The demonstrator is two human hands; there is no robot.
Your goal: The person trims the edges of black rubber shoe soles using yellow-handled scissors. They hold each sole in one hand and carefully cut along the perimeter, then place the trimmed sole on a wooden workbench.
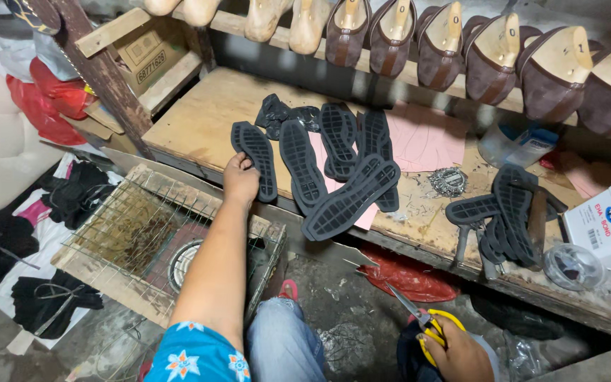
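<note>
Nearest, low in view: right hand, fingers closed through the yellow handles of a pair of scissors, blades pointing up and left, over the lap. Blue jeans knee beside it. Left arm reaches forward; left hand rests on the front edge of the wooden desk, fingers curled onto the heel end of a black rubber sole, gripping it lightly. Wire rack below the arm. Farther in: more black soles overlapping on pink paper. Beyond, a row of brown shoes on lasts.
</note>
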